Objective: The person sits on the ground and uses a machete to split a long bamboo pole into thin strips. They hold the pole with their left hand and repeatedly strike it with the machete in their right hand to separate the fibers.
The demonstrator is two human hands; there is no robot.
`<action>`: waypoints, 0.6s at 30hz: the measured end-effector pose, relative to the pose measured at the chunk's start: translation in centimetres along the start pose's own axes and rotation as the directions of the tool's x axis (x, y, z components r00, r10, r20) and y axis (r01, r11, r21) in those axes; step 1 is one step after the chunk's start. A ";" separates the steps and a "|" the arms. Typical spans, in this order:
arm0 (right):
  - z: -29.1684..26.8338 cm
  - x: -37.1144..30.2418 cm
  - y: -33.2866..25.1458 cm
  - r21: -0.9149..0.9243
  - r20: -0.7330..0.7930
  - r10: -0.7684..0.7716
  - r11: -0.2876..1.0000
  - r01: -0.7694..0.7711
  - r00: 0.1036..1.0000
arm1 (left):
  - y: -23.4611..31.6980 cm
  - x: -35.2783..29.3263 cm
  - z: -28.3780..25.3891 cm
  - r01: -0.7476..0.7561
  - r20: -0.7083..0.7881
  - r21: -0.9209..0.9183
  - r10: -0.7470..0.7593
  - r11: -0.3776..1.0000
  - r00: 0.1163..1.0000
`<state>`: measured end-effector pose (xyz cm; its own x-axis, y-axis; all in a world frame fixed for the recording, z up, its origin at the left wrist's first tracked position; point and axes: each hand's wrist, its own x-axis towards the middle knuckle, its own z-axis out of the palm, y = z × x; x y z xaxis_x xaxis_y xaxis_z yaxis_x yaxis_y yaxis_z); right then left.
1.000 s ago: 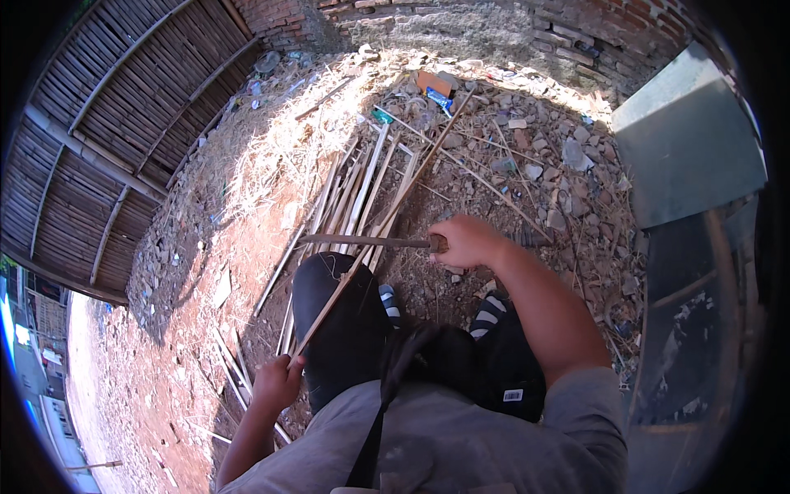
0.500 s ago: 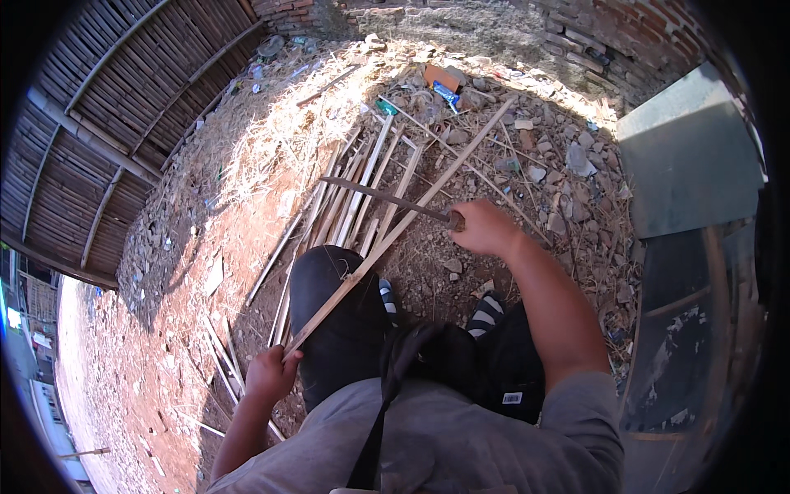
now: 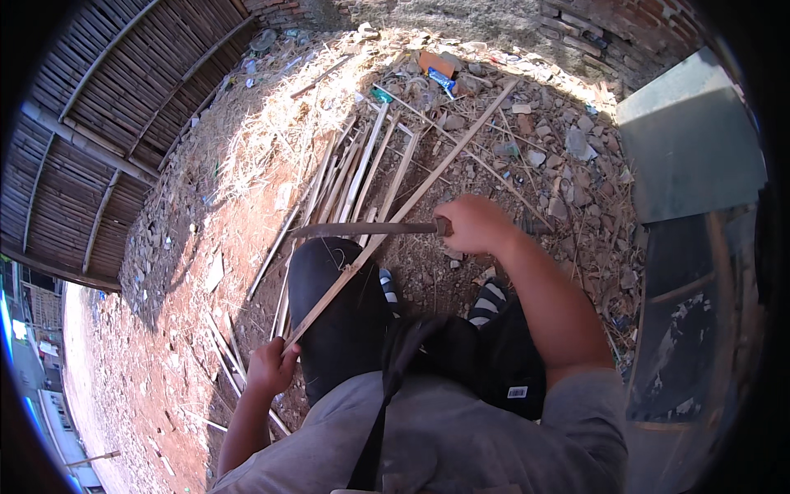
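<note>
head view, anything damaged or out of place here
Two things: the dark panel at right has ragged pale patches, as if worn or peeled, and a bright blue wrapper lies like litter among the rubble beyond the wood strips.

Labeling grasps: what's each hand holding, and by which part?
Left hand: a wooden strip, by its near end. Right hand: a long knife, by its handle.
</note>
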<state>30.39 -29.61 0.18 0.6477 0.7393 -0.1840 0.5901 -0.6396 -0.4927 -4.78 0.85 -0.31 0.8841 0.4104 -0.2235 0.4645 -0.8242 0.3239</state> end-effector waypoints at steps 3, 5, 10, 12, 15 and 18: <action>-0.5 1.0 3.2 0.243 -0.005 0.104 0.965 -0.100 0.995 | -0.6 0.6 0.9 0.030 -0.019 0.008 -0.030 1.000 0.999; -1.3 0.9 3.5 0.164 0.032 0.103 0.981 -0.107 0.994 | -0.9 0.4 1.1 0.037 -0.023 0.028 -0.037 0.999 0.999; -1.3 -0.3 1.1 -0.026 -0.024 0.028 0.999 -0.029 0.999 | -0.8 -0.4 1.9 0.022 -0.060 0.027 -0.021 0.999 0.998; -0.2 1.1 3.3 -0.033 0.003 0.031 0.999 -0.030 1.000 | -0.8 0.6 2.1 0.046 -0.026 0.020 -0.045 0.999 0.999; -1.5 0.6 5.9 0.068 -0.042 0.160 0.985 -0.157 0.986 | -0.8 1.2 1.9 0.040 -0.043 0.072 -0.037 0.997 0.998; -2.7 0.5 4.0 0.021 -0.036 0.135 0.991 -0.134 0.990 | -1.2 0.3 0.8 0.042 -0.056 0.077 -0.038 0.996 0.998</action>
<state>34.35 -32.33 0.40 0.7387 0.6380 -0.2177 0.4876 -0.7287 -0.4809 -5.14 1.62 -1.47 0.8673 0.4626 -0.1840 0.4962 -0.8336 0.2428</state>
